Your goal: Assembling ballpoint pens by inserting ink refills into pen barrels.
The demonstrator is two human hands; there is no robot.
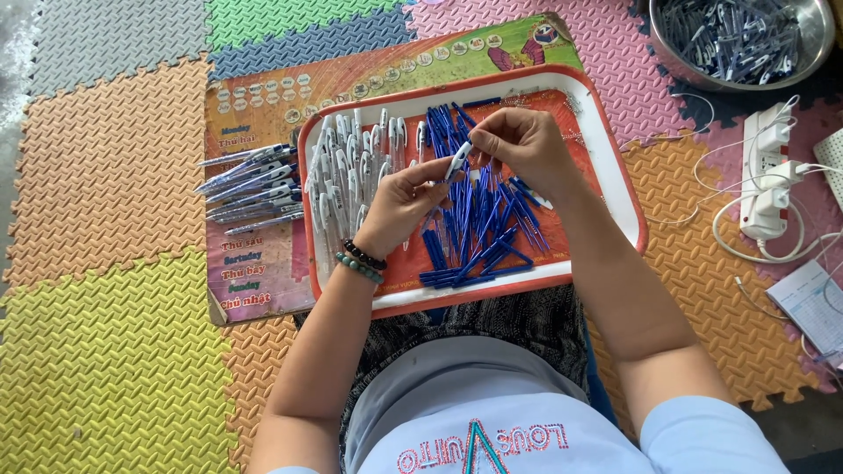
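Colourful rectangular chart board (263, 263) lies left under red tray (615, 149); left hand (399, 206) & right hand (522, 145) both pinch white pen barrel (457, 161), axis diagonal, tip to upper right

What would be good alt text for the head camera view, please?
Two hands, left hand and right hand, hold one white pen part between them above a red tray of white barrels and blue refills. Finished pens lie left of it; a metal bowl sits top right.
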